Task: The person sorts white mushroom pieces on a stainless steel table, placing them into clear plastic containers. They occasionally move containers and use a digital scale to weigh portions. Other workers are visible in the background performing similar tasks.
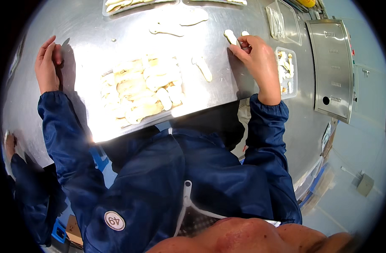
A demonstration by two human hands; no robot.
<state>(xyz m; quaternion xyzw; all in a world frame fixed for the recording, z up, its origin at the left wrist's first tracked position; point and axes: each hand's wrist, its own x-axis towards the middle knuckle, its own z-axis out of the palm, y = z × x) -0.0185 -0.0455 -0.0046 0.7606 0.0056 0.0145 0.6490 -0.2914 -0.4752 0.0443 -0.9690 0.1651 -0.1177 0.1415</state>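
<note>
My right hand (254, 55) pinches the lower end of a pale mushroom piece (230, 36) between thumb and fingers, low over the steel table. A second pale piece (244, 33) shows just behind the fingers, mostly hidden by them. My left hand (48, 64) is at the left of the table, fingers loosely bent, with nothing visible in it. Between the hands, by the near edge, a clear tray (141, 121) holds a heap of pale mushroom pieces (137, 88), partly washed out by glare. One loose piece (202, 68) lies right of the heap.
Two more loose pieces (194, 17) (166, 30) lie farther back. Filled trays (142, 7) stand at the far edge. At right are a box of white sticks (276, 23), a tray of small pieces (287, 71) and a steel cabinet (330, 66). Another person's sleeve (30, 183) shows at left.
</note>
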